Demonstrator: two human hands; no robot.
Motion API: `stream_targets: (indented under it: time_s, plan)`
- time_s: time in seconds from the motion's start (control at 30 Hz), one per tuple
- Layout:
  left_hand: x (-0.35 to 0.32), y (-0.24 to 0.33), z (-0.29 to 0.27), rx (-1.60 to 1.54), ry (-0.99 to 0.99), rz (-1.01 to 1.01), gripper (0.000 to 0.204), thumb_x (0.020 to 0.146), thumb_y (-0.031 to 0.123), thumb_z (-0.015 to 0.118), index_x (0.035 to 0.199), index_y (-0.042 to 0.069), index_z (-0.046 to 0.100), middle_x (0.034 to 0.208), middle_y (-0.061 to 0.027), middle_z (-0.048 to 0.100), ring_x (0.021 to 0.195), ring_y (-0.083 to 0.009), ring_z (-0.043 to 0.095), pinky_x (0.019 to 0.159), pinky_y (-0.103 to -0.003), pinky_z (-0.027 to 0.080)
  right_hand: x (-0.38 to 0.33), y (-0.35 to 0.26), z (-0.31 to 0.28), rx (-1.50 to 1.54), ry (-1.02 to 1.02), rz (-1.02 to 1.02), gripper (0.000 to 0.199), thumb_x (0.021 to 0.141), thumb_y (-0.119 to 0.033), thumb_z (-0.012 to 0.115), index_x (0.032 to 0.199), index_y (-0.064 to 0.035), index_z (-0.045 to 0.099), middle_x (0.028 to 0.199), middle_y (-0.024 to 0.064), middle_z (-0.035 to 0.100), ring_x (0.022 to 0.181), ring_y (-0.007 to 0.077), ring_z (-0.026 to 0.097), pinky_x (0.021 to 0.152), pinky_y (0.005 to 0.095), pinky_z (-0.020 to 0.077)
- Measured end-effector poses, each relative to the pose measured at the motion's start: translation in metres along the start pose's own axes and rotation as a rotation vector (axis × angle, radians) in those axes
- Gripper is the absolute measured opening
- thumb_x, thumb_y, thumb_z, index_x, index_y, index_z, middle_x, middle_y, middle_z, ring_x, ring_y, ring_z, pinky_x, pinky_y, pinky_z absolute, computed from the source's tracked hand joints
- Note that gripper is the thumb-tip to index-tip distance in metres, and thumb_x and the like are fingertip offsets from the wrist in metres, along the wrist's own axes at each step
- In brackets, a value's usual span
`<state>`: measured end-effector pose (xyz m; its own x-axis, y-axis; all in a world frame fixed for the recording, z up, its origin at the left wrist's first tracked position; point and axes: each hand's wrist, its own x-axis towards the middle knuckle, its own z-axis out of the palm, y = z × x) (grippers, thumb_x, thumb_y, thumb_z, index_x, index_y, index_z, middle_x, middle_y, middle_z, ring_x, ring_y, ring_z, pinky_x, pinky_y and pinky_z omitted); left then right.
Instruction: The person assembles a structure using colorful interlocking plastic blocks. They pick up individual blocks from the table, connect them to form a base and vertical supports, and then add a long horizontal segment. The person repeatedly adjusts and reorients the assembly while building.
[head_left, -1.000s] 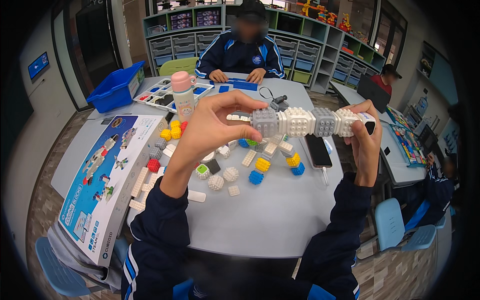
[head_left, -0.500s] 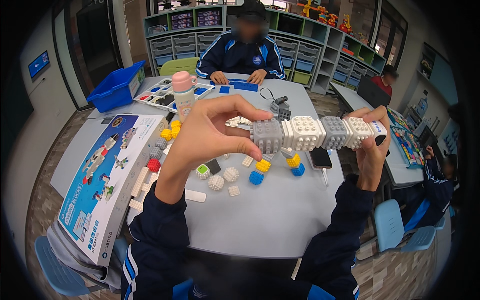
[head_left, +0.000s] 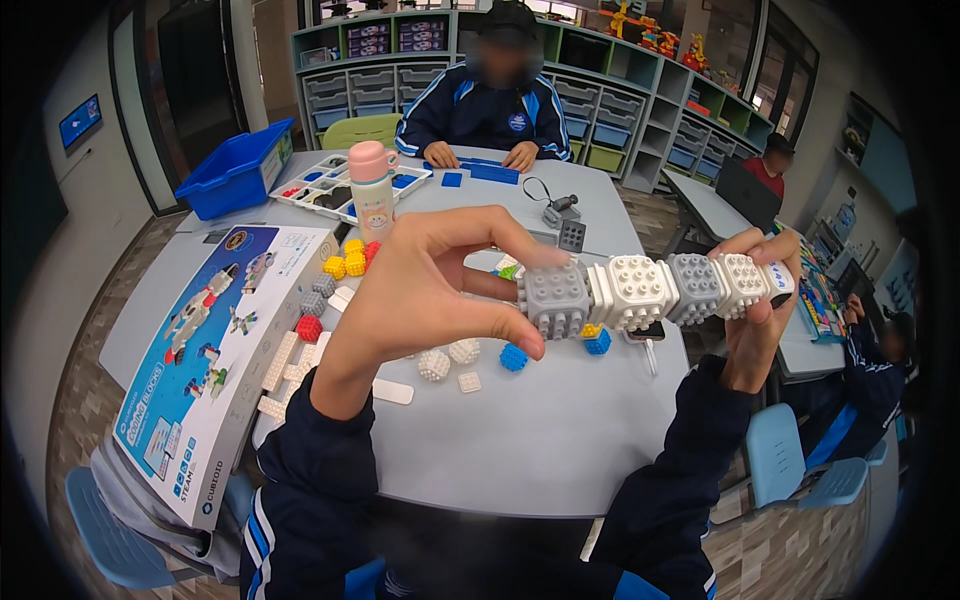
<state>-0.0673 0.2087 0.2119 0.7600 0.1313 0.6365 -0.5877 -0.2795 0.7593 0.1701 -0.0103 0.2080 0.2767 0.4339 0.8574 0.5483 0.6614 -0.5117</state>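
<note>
A row of joined studded cube blocks [head_left: 637, 292], grey and white by turns, is held up level above the table between my two hands. My left hand [head_left: 430, 285] pinches the grey block at the row's left end, thumb below and fingers on top. At the other end my right hand [head_left: 762, 315] grips the white end block, which has dark markings on its side. Under the row, partly hidden by it, lie blue blocks [head_left: 597, 342] and a phone with a white cable [head_left: 652, 350]. Two round white studded blocks [head_left: 434, 365] rest below my left hand.
A large product box [head_left: 215, 350] lies at the left, beside red, grey and yellow blocks [head_left: 354, 263]. Farther back stand a pink-topped bottle [head_left: 371, 190], a parts tray [head_left: 320, 205] and a blue bin [head_left: 225, 180]. Across the table [head_left: 530, 430] a person's hands touch blue plates [head_left: 493, 173].
Both hands have carried the block row to the right and slightly down. It now covers more of the yellow and blue blocks on the table. Both grips stay on its ends.
</note>
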Motion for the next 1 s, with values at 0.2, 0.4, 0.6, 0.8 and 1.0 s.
stream_targets:
  time_s: [0.2, 0.4, 0.6, 0.8, 1.0]
  plan:
    - [-0.004, 0.004, 0.014, 0.110, 0.028, 0.104, 0.056, 0.055, -0.009, 0.090, 0.107, -0.006, 0.069, 0.107, -0.0190, 0.066, 0.104, -0.0277, 0.067, 0.087, -0.043, 0.062, 0.000, 0.006, -0.010, 0.026, -0.003, 0.042, 0.069, 0.067, -0.052, 0.088, 0.099, -0.0080, 0.046, 0.095, 0.0198, 0.064, 0.087, 0.0227, 0.068, 0.076, 0.0324, 0.0581]
    - [-0.008, 0.009, 0.023, 0.093, 0.071, 0.127, 0.057, 0.054, -0.005, 0.092, 0.107, -0.003, 0.070, 0.107, -0.0161, 0.066, 0.102, -0.0247, 0.068, 0.085, -0.039, 0.063, 0.001, 0.015, -0.015, 0.094, -0.013, 0.041, 0.070, 0.065, -0.053, 0.089, 0.099, -0.0089, 0.046, 0.094, 0.0194, 0.064, 0.085, 0.0223, 0.068, 0.077, 0.0327, 0.0588]
    - [-0.009, 0.010, 0.024, 0.109, 0.068, 0.120, 0.055, 0.054, -0.004, 0.092, 0.105, 0.000, 0.072, 0.107, -0.0132, 0.067, 0.102, -0.0223, 0.068, 0.085, -0.037, 0.063, 0.000, 0.011, -0.015, 0.054, -0.003, 0.038, 0.070, 0.065, -0.054, 0.088, 0.098, -0.0089, 0.047, 0.093, 0.0193, 0.064, 0.084, 0.0217, 0.068, 0.074, 0.0314, 0.0581]
    - [-0.008, 0.009, 0.022, 0.114, 0.046, 0.117, 0.055, 0.054, -0.004, 0.092, 0.105, 0.000, 0.072, 0.106, -0.0130, 0.067, 0.104, -0.0226, 0.067, 0.085, -0.038, 0.063, 0.000, 0.007, -0.013, 0.038, -0.017, 0.035, 0.068, 0.068, -0.054, 0.087, 0.098, -0.0088, 0.047, 0.093, 0.0200, 0.065, 0.081, 0.0210, 0.067, 0.073, 0.0310, 0.0575]
    - [-0.007, 0.005, 0.018, 0.105, 0.034, 0.055, 0.053, 0.057, -0.005, 0.090, 0.106, -0.003, 0.069, 0.107, -0.0147, 0.066, 0.106, -0.0243, 0.066, 0.087, -0.040, 0.062, 0.001, 0.005, -0.008, 0.019, -0.027, 0.083, 0.065, 0.070, -0.052, 0.087, 0.099, -0.0082, 0.047, 0.092, 0.0205, 0.065, 0.083, 0.0222, 0.068, 0.073, 0.0306, 0.0565]
